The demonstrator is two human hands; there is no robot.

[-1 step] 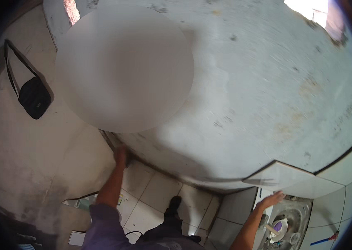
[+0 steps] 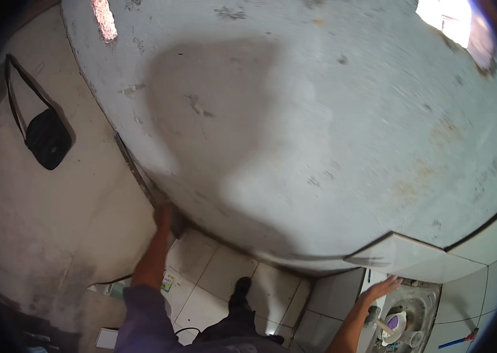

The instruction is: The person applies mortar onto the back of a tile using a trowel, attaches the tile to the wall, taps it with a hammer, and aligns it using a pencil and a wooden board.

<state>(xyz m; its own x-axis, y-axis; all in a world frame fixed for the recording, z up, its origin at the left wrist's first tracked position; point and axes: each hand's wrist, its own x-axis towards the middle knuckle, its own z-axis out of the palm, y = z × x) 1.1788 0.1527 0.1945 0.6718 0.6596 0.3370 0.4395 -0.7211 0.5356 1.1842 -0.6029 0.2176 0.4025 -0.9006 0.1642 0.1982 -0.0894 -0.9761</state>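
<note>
Low in the left corner of the walls, my left hand (image 2: 164, 215) is closed, with its fingers mostly turned away from view. A long, narrow dark strip (image 2: 134, 170) runs down the corner to this hand; what lies inside the grip is hidden. On the right, my right hand (image 2: 382, 287) is open, its fingers stretched out over the pale edge of a sink counter (image 2: 377, 303). Just beyond the fingertips is a tiled ledge (image 2: 404, 253). Below and right of that hand lies a metal sink (image 2: 432, 297) holding a white bowl (image 2: 400, 331) with something purple in it.
A black shoulder bag (image 2: 49, 140) hangs on the left wall. The rough grey-white wall (image 2: 331, 147) fills the middle, with my shadow on it. Pale floor tiles (image 2: 228, 267) lie around my foot. A blue-handled tool (image 2: 453, 341) is at the lower right.
The view has shifted slightly, and the left hand sits a little further left. The blurred disc over the wall is gone, so more of the dark strip shows. The right hand remains outstretched.
</note>
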